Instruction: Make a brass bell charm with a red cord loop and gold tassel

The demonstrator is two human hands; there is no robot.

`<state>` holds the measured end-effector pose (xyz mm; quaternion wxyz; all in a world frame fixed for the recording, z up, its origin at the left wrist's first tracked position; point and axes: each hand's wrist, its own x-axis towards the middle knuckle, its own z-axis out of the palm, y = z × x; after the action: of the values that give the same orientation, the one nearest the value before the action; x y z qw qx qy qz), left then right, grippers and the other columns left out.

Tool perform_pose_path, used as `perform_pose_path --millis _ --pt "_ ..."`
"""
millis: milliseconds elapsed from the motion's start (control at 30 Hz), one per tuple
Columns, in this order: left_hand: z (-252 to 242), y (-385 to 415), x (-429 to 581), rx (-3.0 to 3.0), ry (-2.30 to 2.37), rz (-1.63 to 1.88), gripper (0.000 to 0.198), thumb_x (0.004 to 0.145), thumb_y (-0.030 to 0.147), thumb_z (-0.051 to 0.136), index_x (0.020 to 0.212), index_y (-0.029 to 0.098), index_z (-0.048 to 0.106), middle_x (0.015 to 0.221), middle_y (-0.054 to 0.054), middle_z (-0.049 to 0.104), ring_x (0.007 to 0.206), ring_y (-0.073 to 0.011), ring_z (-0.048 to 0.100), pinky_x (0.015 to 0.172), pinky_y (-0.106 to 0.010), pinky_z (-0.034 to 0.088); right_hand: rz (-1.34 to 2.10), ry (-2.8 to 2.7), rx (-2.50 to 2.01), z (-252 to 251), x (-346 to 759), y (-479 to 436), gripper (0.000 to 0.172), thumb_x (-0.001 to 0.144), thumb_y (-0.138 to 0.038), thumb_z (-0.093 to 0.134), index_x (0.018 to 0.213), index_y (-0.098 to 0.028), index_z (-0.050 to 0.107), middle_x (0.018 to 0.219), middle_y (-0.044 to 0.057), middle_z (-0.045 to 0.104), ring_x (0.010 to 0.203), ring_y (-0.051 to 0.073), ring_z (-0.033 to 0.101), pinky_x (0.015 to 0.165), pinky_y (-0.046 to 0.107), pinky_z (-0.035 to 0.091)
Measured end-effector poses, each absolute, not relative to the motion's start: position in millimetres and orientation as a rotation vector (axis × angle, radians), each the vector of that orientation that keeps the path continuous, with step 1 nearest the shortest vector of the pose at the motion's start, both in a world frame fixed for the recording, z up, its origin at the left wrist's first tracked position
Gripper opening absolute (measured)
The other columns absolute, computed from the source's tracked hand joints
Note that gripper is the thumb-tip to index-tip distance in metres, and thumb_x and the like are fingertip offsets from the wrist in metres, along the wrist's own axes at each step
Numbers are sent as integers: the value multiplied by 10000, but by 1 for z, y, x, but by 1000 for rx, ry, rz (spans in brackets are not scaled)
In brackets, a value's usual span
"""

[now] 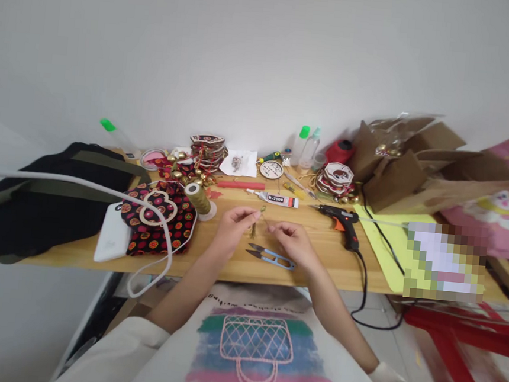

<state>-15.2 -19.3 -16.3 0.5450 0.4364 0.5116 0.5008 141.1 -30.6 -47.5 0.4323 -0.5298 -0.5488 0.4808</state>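
Plain wall (266, 55) backs a narrow wooden desk (212, 264), its far edge crowded. At the centre of the frame the left hand (235, 225) pinches a small bundle of olive-gold thread (253, 232) between thumb and fingertips, while the right hand (292, 240), narrowed to a pinch just beside it, seems to hold a fine strand, too thin to trace surely. Holding both ends over bare wood probably keeps the fine thread visible and untangled. Thread snips (271, 256) lie just below the hands, presumably for easy reach, and the thread spool (198, 203) stands on end left of centre.

A B-7000 glue tube (277, 199) lies above the hands; the hot glue gun (343, 222) rests to their right, its cord dropping over the front edge. At left, a white cable (164, 210) loops in front of a patterned fabric pouch (161, 243), the nearest obstruction on that side
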Motion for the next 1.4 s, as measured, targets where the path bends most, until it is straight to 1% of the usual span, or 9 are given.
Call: perform_pose_path --millis 100,167,200,300,433,633,833,1033,1400 --pt "-12 -21 -15 1078 1233 1221 162 609 307 729 652 163 669 644 5 653 611 -96 549 630 -226 442 1078 -1429 -1317 -37 148 -32 174 641 -360 720 665 -188 711 668 34 636 670 163 554 607 276 404" --pt "-10 -22 -14 1111 1244 1224 151 605 298 731 646 164 675 637 5 653 596 -98 544 600 -222 431 1012 -1425 -1290 -26 148 -31 186 678 -354 701 781 -201 730 860 70 678 837 193 584 690 295 423" --pt "-9 -22 -14 1126 1248 1219 147 604 295 730 643 164 677 629 5 650 580 -98 538 578 -222 424 1007 -1425 -1265 -21 146 -30 197 701 -365 687 807 -204 727 892 71 681 860 192 587 702 297 426" --pt "-10 -24 -12 1154 1257 1202 129 610 286 716 640 166 679 614 6 644 548 -97 526 541 -222 407 1067 -1417 -1193 -12 139 -24 222 716 -415 674 730 -195 695 805 48 682 751 166 586 661 286 430" --pt "-12 -24 -12 1164 1257 1184 99 611 264 702 631 170 681 642 0 663 587 -104 550 572 -221 416 1140 -1338 -1169 -17 133 -15 270 673 -452 696 654 -187 648 668 15 642 621 132 535 610 274 414" --pt "-17 -18 -12 1123 1237 1148 104 602 269 711 626 173 679 638 3 665 596 -105 549 600 -229 426 1230 -1226 -1160 -24 134 -8 293 632 -464 717 657 -186 629 650 1 625 608 118 515 606 262 409" --pt "-20 -11 -11 1048 1181 1101 139 607 294 729 645 173 672 637 9 653 617 -101 556 644 -237 449 1298 -1188 -1156 -21 135 -4 296 637 -466 713 669 -191 608 691 5 636 656 127 544 677 279 438" --pt "-23 -8 -13 1030 1152 1033 187 568 317 762 615 157 677 586 10 627 566 -96 514 584 -236 416 1324 -1270 -1153 -20 140 1 298 630 -454 724 637 -180 605 628 -16 594 611 113 503 625 264 400" --pt "-34 -6 -11 1115 1162 1008 220 574 329 768 647 152 659 607 10 640 583 -100 539 607 -227 423 1326 -1351 -1194 -25 145 3 316 646 -461 709 610 -173 582 589 -28 563 568 98 458 598 256 371"
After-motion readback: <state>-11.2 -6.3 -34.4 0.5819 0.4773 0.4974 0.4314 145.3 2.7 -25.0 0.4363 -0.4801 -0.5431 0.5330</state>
